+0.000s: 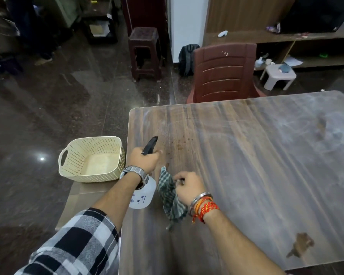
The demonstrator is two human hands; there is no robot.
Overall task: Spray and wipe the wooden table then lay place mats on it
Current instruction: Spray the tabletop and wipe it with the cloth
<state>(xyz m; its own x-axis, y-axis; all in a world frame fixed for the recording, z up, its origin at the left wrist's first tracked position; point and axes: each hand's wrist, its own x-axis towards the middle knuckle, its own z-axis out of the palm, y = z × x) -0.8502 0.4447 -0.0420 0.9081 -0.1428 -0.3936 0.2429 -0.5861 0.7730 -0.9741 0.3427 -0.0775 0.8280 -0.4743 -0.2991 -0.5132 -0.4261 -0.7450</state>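
Checked sleeve (83,241) nearest; basket (91,158) (cream) beside table (246,155).

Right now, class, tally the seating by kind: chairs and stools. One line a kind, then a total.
Chairs: 1, the brown chair at the table's far edge.
Stools: 2, the dark brown stool and the low pale stool.
Total: 3.

A home living room: wooden table (246,165), plastic chair (224,73), stool (145,52), polished stone floor (58,106), cluttered shelves (286,36).
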